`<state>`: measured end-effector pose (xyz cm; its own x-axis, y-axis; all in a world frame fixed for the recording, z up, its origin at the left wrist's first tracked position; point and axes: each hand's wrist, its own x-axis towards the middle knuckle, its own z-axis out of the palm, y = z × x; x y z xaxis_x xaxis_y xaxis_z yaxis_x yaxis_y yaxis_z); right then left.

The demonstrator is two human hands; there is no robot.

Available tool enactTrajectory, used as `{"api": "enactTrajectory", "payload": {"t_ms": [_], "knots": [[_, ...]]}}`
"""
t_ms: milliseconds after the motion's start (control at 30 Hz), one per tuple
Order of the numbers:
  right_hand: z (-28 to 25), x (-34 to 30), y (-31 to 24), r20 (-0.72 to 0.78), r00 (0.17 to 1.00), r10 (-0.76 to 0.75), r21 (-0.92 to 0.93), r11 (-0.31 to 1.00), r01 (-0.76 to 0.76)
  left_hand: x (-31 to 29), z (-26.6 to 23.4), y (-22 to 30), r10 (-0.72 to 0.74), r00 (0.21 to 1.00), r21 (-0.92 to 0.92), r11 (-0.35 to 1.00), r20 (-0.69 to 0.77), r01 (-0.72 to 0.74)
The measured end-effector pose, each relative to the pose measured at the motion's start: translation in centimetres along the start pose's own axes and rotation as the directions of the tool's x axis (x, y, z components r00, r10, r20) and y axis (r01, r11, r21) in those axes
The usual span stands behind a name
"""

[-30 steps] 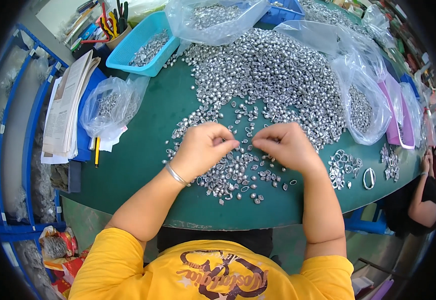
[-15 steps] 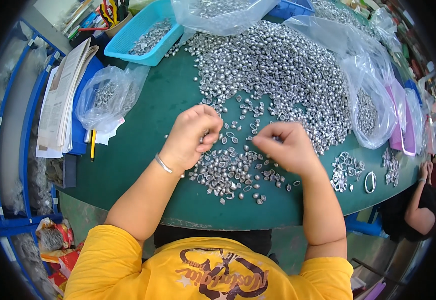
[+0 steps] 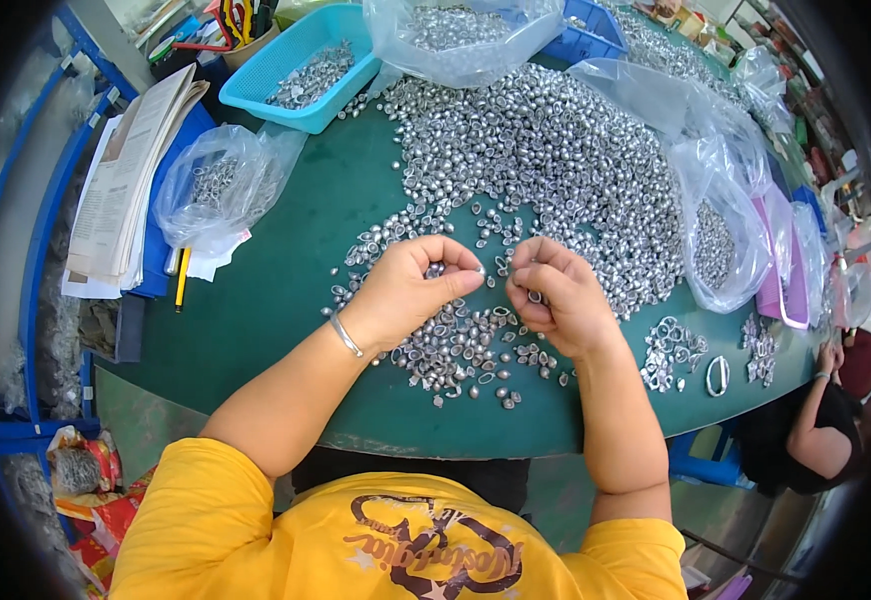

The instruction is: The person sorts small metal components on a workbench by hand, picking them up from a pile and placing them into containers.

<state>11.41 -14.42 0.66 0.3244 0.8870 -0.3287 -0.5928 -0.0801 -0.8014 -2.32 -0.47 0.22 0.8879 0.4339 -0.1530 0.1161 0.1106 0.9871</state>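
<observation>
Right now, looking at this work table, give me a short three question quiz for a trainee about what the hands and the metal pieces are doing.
1. True or false: the left hand lies flat and empty on the green table.
2. Which container sits at the far left of the table: A, a light blue tray; B, a red bucket; C, a wooden box?
3. Fill in: the right hand pinches a small ____ piece above the near pile of metal pieces.

Key
1. False: it is curled, with small metal pieces at its fingertips.
2. A.
3. Silver metal.
</observation>
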Motion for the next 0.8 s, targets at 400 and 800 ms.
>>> {"api": "enactTrajectory", "payload": {"t_ms": [400, 800], "knots": [[-0.9, 0.5, 0.3, 0.122, 0.991, 0.059, 0.271, 0.958, -0.09, -0.4, -0.3, -0.7, -0.08, 0.992, -0.371, 0.922, 0.097, 0.111], [-1.1, -1.3, 0.6, -0.037, 0.999, 0.006, 0.292, 0.956, 0.005, -0.3, -0.4, -0.2, -0.029, 0.992, -0.544, 0.834, 0.124, 0.092]]}}
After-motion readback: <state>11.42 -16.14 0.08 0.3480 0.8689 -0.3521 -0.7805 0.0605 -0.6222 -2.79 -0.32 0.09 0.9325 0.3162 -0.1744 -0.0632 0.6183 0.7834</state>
